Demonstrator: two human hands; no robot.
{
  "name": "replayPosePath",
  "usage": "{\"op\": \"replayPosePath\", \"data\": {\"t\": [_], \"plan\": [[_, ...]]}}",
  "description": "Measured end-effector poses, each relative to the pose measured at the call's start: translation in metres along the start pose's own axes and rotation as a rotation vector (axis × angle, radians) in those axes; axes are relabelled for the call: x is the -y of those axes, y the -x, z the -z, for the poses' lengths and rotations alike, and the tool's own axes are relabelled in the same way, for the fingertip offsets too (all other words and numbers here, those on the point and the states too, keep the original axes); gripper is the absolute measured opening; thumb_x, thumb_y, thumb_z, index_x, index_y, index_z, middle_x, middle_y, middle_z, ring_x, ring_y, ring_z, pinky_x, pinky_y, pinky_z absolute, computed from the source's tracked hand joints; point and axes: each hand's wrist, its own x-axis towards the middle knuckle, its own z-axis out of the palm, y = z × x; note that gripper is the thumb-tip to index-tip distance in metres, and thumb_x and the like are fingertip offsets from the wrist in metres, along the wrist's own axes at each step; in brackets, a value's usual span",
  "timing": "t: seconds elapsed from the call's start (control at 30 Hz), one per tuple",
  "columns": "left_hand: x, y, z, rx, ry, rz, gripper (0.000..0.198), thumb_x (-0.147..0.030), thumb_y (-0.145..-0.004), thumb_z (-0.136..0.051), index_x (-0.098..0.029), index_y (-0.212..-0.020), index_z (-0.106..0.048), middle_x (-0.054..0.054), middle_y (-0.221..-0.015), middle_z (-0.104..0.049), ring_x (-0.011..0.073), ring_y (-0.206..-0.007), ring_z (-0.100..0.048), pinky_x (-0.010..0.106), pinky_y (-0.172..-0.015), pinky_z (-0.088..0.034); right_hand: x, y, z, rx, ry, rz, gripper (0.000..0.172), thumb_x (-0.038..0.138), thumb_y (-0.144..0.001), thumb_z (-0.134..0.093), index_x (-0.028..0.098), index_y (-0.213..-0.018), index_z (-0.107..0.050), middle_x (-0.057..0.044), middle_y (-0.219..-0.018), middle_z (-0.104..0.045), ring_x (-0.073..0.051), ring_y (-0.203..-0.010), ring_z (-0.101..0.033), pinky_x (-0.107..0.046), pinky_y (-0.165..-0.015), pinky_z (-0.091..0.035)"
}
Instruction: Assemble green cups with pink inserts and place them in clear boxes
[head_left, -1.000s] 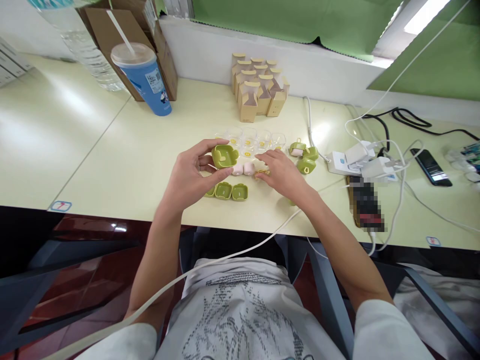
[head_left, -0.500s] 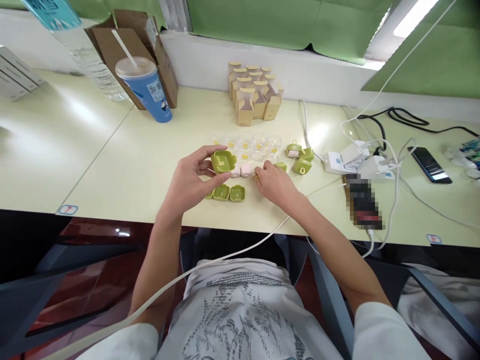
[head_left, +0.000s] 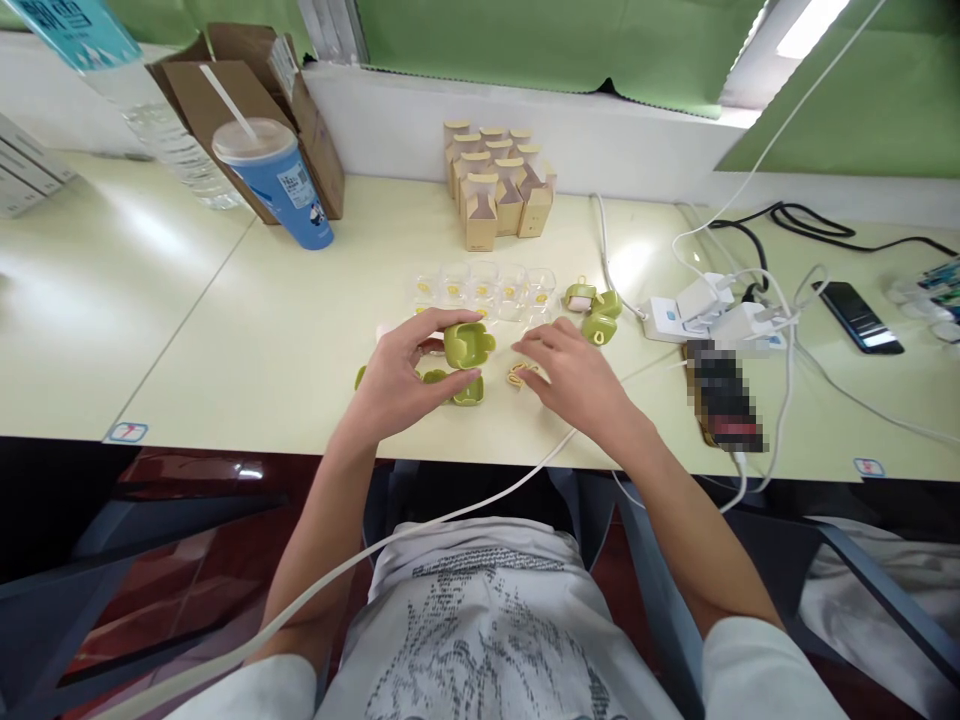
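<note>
Green case (head_left: 469, 348) in left hand (head_left: 390, 385), yellow loops (head_left: 516, 377) near right hand (head_left: 579, 380)

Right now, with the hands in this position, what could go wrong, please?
The held green case might slip, since the left hand grips it only between thumb and fingers, and it could knock the lower green cases nearby. The small yellow rings lie by the right hand and could scatter if brushed. The white cable runs close to the right forearm and may snag on it.
</note>
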Motion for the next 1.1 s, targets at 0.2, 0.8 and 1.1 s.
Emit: {"op": "replayPosePath", "data": {"t": [0.2,0.8,1.1], "plan": [[-0.002,0.002,-0.014,0.144,-0.079,-0.159,0.065,-0.040,-0.089,-0.100,-0.036,-0.151,-0.079,0.010,-0.133,-0.075,0.0234,-0.121,-0.074,0.038,-0.104,-0.066,0.024,0.014,0.010,-0.492,-0.260,0.234,0.021,0.013,-0.107,-0.073,0.028,-0.100,-0.086,-0.003,-0.100,-0.088,-0.023,-0.087,-0.072,-0.041,-0.078,-0.064],[0.004,0.001,-0.044,0.236,-0.017,-0.172,0.065,-0.058,-0.078,-0.103,-0.034,-0.137,-0.088,0.004,-0.104,-0.075,0.0189,-0.089,-0.067,0.035,-0.087,-0.061,0.006,0.034,-0.012,-0.413,-0.703,0.128,0.020,0.014,-0.102,-0.073,0.027,-0.097,-0.087,-0.004,-0.094,-0.085,-0.016,-0.071,-0.066,-0.032,-0.061,-0.054],[0.008,0.000,-0.032,0.240,-0.026,-0.193,0.065,-0.058,-0.078,-0.103,-0.038,-0.138,-0.087,0.002,-0.095,-0.071,0.0184,-0.087,-0.063,0.033,-0.082,-0.056,0.011,0.031,-0.019,-0.348,-0.855,0.045,0.019,0.014,-0.098,-0.076,0.026,-0.091,-0.089,-0.003,-0.092,-0.084,-0.012,-0.064,-0.056,-0.027,-0.055,-0.045]]}}
